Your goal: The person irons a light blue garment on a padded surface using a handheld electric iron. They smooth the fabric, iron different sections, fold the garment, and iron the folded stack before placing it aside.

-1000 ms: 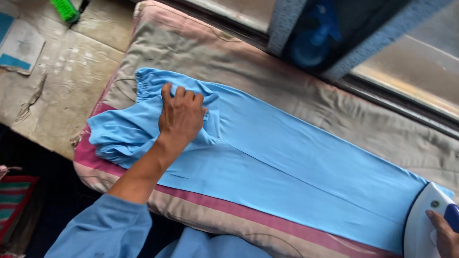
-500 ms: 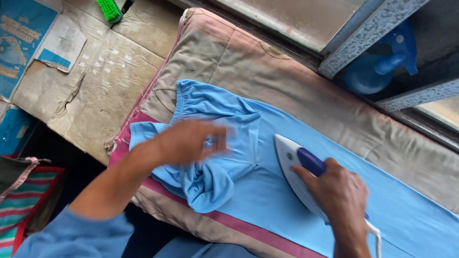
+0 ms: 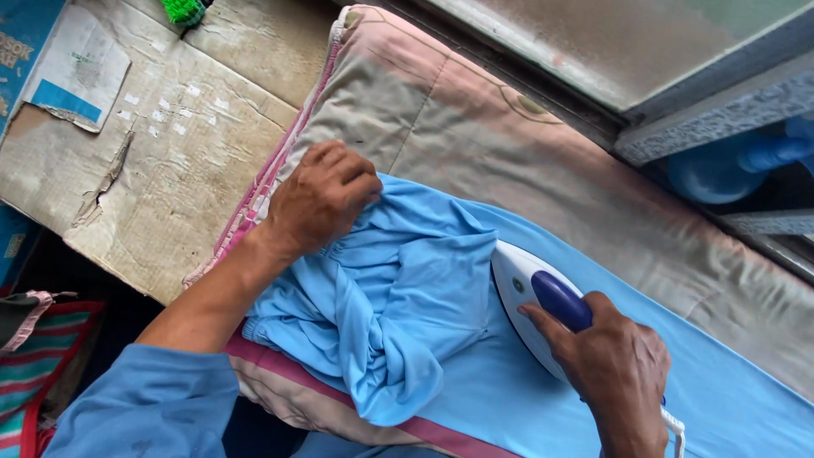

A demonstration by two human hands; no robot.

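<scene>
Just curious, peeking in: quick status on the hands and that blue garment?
Left hand gripping bunched light blue garment. Right hand gripping white and blue iron, flat on cloth. Bunched folds ahead of iron.

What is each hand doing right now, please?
Left hand: closed, gripping the blue garment.
Right hand: closed on the iron handle.

flattened brown cardboard box (image 3: 182, 161) top left, white-and-blue label (image 3: 78, 72)

Since a second ago the left hand (image 3: 320, 202) has bunched the blue garment (image 3: 398, 297) under its fingers, while the right hand (image 3: 619, 365) brought the iron (image 3: 530, 297) close beside the folds.
</scene>
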